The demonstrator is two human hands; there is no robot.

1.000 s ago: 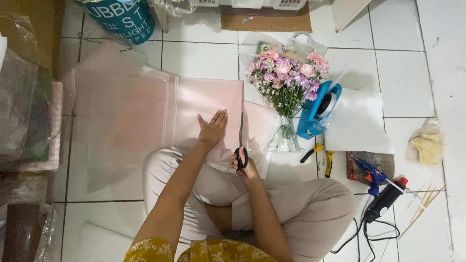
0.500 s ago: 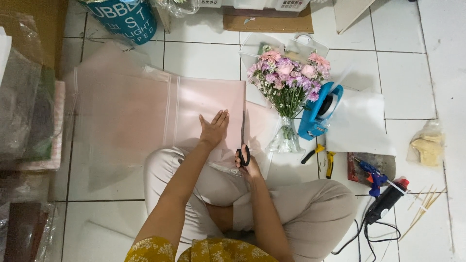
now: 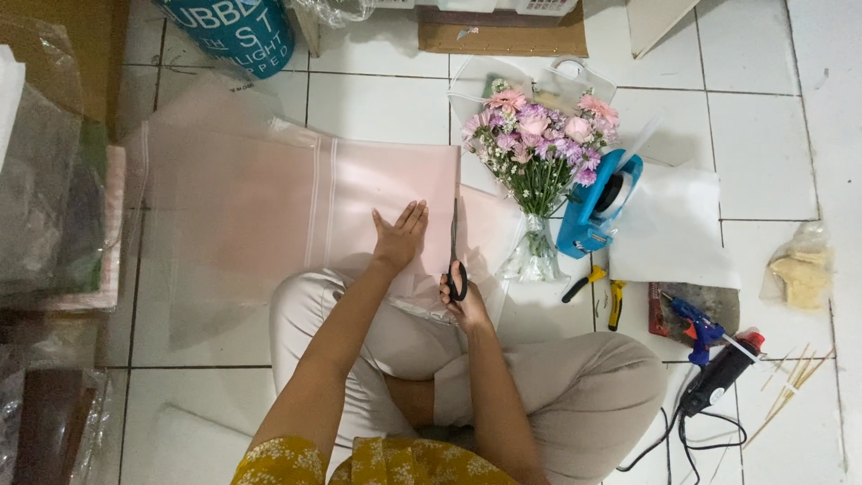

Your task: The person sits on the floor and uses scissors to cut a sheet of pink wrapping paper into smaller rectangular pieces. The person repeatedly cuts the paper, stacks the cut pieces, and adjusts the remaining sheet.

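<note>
A large pale pink sheet (image 3: 269, 202) lies on the tiled floor in front of my crossed legs. My left hand (image 3: 400, 233) presses flat on the sheet near its right edge, fingers spread. Black-handled scissors (image 3: 454, 256) are gripped in my right hand (image 3: 462, 301), their blades pointing away from me along the sheet's right side. A narrow pink strip (image 3: 489, 229) lies to the right of the blades.
A bunch of pink and purple flowers (image 3: 539, 148) in clear wrap stands right of the scissors. Beside it are a blue tape dispenser (image 3: 597, 202), yellow-handled pliers (image 3: 602, 292), a glue gun (image 3: 700, 328), white paper (image 3: 673, 229) and wooden sticks (image 3: 790, 386). A teal bucket (image 3: 233, 27) stands at the back.
The scissors have travelled forward along the pink sheet's right side, away from my body. My left hand stays pressed on the sheet.
</note>
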